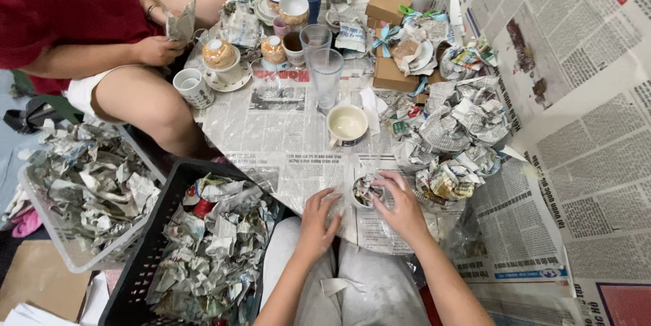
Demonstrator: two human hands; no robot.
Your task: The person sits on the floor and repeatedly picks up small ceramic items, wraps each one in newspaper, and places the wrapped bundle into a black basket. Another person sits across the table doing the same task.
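Observation:
My right hand (401, 205) grips a small white cup (365, 192) stuffed with crumpled newspaper, resting on the newspaper-covered floor (285, 126) in front of my knees. My left hand (319, 221) lies flat on the sheet of newspaper just left of the cup, fingers spread, holding nothing. A cream bowl (347, 124) stands a little beyond the cup. Two tall clear glasses (324, 72) stand farther back.
A black crate (146, 258) of crumpled newspaper sits at my left knee, a clear bin (64, 248) of paper beside it. Paper-wrapped bundles (461, 129) pile up at right. Cups, saucers and cardboard boxes (388, 6) crowd the far side. A seated person in red (81, 21) holds paper at left.

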